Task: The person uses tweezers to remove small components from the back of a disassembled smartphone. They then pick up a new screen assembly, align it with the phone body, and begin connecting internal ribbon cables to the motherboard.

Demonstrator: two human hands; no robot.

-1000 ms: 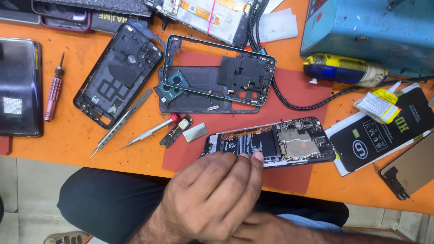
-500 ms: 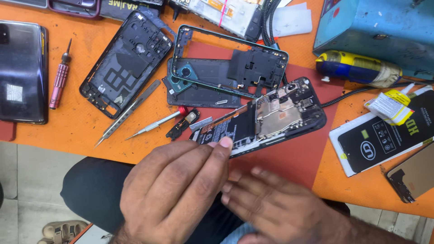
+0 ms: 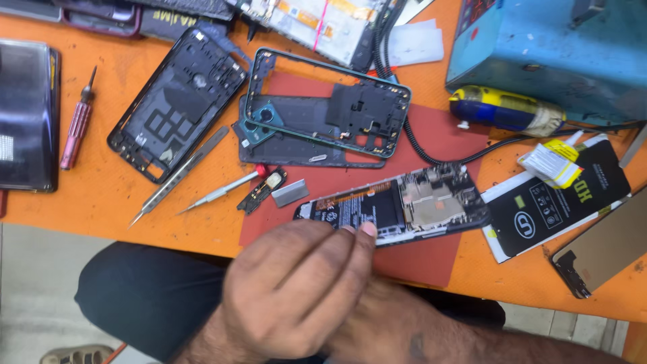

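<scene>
Head view: an orange workbench [image 3: 101, 195] fills the upper part of the frame, its near edge running along the bottom, with a pale floor and the person's dark-trousered lap below it. A dark red mat [image 3: 431, 259] lies across the middle of the bench.

The left hand [image 3: 296, 290] sits at about 6 o'clock in the frame, blurred, its fingers drawn close together with the tips touching the near edge of the opened phone [image 3: 397, 205]. Whether they pinch something small there I cannot tell. That phone lies on the red mat just right of centre, its circuit board and battery exposed, tilted slightly up to the right. The right hand [image 3: 397, 330] lies under and behind the left one at 5 o'clock, mostly hidden; its fingers cannot be made out.

At 12 o'clock from the phone rests a teal-rimmed phone frame [image 3: 327, 101]. At 10 o'clock lies a black back cover [image 3: 175, 101], with tweezers [image 3: 178, 176] and a red-tipped screwdriver [image 3: 219, 192] just below it. A pink screwdriver [image 3: 77, 125] lies at the far left, at 9 o'clock. At 2 o'clock stands a blue metal box [image 3: 552, 40], with a yellow-and-blue tube [image 3: 505, 111] beside it.
</scene>
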